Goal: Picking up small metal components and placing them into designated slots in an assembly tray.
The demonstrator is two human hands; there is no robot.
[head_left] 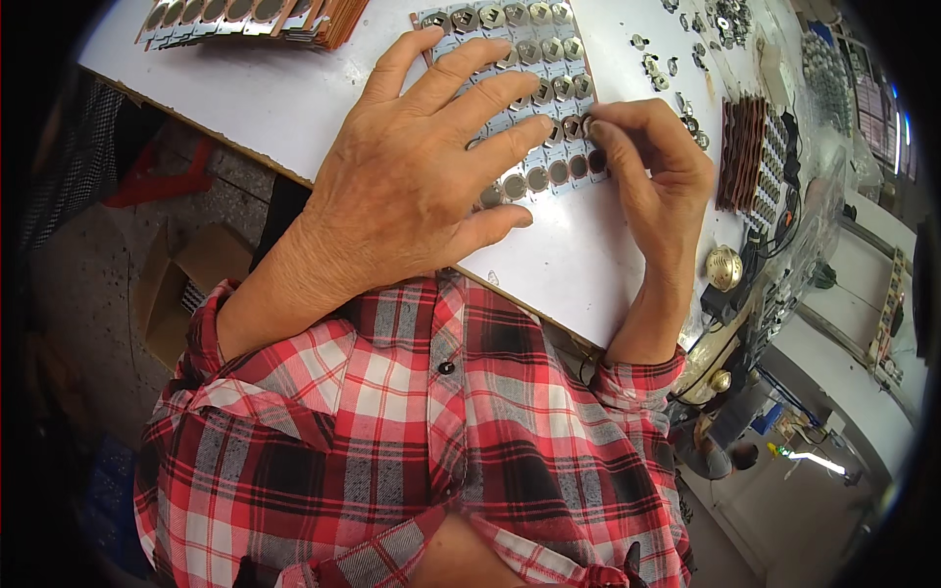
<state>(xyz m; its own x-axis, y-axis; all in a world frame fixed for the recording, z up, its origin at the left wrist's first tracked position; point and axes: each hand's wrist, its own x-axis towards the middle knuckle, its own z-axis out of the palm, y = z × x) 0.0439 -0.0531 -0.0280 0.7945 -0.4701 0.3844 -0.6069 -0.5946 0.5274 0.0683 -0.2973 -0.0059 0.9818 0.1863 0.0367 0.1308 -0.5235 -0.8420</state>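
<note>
A pale blue circuit board panel lies flat on the white table under both hands. Shiny metal clips fill its upper rows, while the nearest row shows flat round pads. My left hand rests across the panel's left part, fingers spread and hiding some of the rows. At the panel's right edge my right hand is closed, thumb and index finger pinching a small metal clip by the end of a row. That clip is partly covered by the fingertips.
Loose metal clips lie scattered on the table to the right. One stack of boards stands beyond them, another stack of panels at the far left. A perforated metal ball sits near black cables. A cardboard box is on the floor.
</note>
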